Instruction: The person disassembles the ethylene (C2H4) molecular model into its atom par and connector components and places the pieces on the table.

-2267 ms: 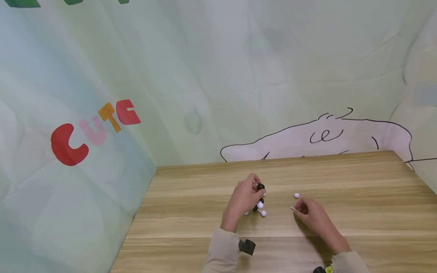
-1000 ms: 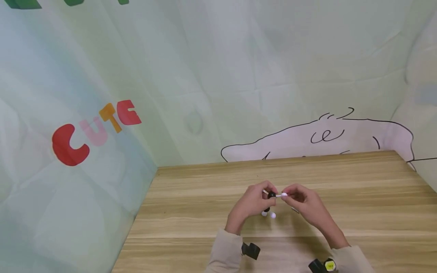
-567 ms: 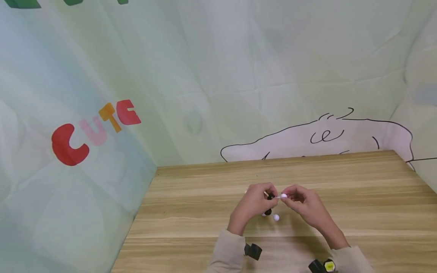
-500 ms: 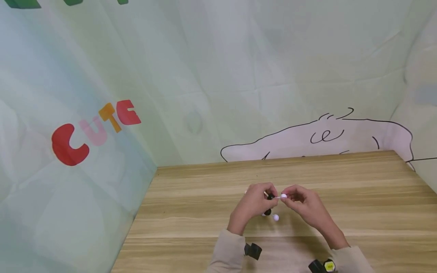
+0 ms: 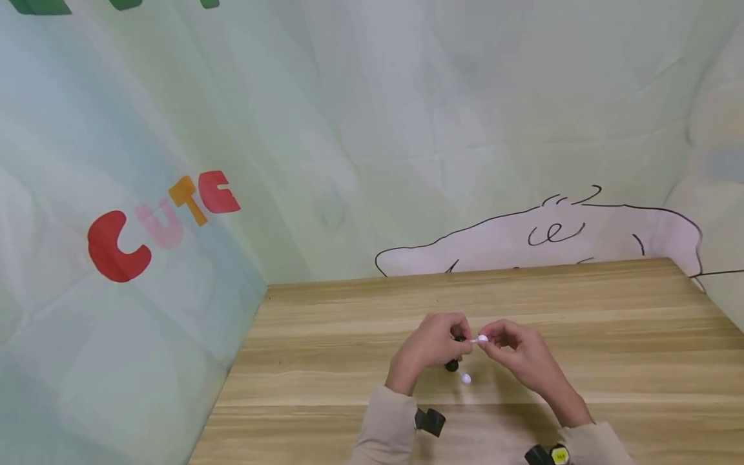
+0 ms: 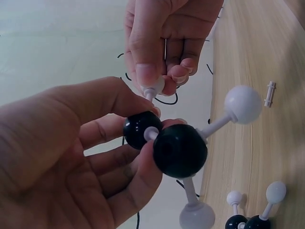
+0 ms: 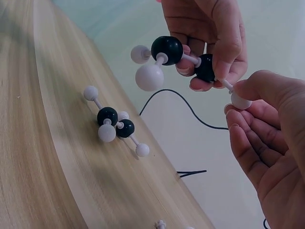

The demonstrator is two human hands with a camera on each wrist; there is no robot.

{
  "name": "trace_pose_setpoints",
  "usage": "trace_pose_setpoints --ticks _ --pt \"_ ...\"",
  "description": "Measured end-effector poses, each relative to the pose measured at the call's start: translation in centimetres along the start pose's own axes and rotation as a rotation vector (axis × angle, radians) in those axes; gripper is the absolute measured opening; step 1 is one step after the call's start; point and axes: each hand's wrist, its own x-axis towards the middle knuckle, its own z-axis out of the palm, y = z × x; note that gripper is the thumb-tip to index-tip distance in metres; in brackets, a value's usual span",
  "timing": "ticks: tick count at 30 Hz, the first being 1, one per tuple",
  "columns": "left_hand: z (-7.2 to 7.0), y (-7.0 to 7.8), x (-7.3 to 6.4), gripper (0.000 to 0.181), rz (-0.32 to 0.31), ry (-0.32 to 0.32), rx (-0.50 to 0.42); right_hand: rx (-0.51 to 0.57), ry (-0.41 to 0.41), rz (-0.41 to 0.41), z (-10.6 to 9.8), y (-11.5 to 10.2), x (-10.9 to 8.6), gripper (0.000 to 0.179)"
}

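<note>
The left hand (image 5: pixel 428 345), angled inward, pinches a glossy black ball (image 7: pixel 205 70) of a black-and-white ball-and-stick model (image 6: pixel 180 151) above the wood-grain tabletop (image 5: pixel 314 381); facing it, the right hand (image 5: pixel 523 358) pinches a round white ball (image 7: pixel 241 101) on a white stick (image 7: pixel 227 85).

Two hands (image 5: pixel 430 343) (image 5: pixel 522 356), two molecule models (image 7: pixel 167 50) (image 7: pixel 106 116) (one held).

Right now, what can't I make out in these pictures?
Left wrist view: table model, cut off by the bottom edge.
Head view: upper black ball, partly covered by the left hand.
Right wrist view: white ball, partly covered by the right hand; small white piece, cut off by bottom edge.
</note>
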Motion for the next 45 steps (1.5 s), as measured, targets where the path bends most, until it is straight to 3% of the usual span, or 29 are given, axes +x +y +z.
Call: trace_pose_setpoints --ticks 13,19,22,27,32,40,45 --pt "-0.3 -0.5 -0.2 0.008 -0.056 -0.056 -0.012 0.033 -0.017 0.002 0.0 0.2 -0.3 0.009" --pt "-1.5 -2.5 -1.2 0.009 -0.147 0.029 -0.055 -0.098 0.132 0.06 -3.7 2.5 -0.4 0.014" --pt "-1.9 -3.2 -1.4 0.006 -0.14 0.022 -0.09 -0.192 0.184 0.064 -5.0 4.0 0.0 0.014" --pt "-1.7 -3.2 -1.2 0.005 -0.074 -0.021 -0.083 -0.282 0.149 0.099 -4.8 6.5 0.5 0.014" --pt "-1.2 -3.1 -1.2 0.008 -0.08 -0.039 -0.145 -0.323 0.105 0.147 -4.0 8.0 0.7 0.015" --pt "-0.5 -3.2 -1.1 0.012 -0.082 -0.06 -0.309 -0.352 0.076 0.154 -3.0 9.0 1.2 0.015" --pt "-0.5 -3.1 -1.0 0.016 -0.079 -0.079 -0.323 -0.369 0.061 0.131 -2.6 8.9 1.5 0.015"
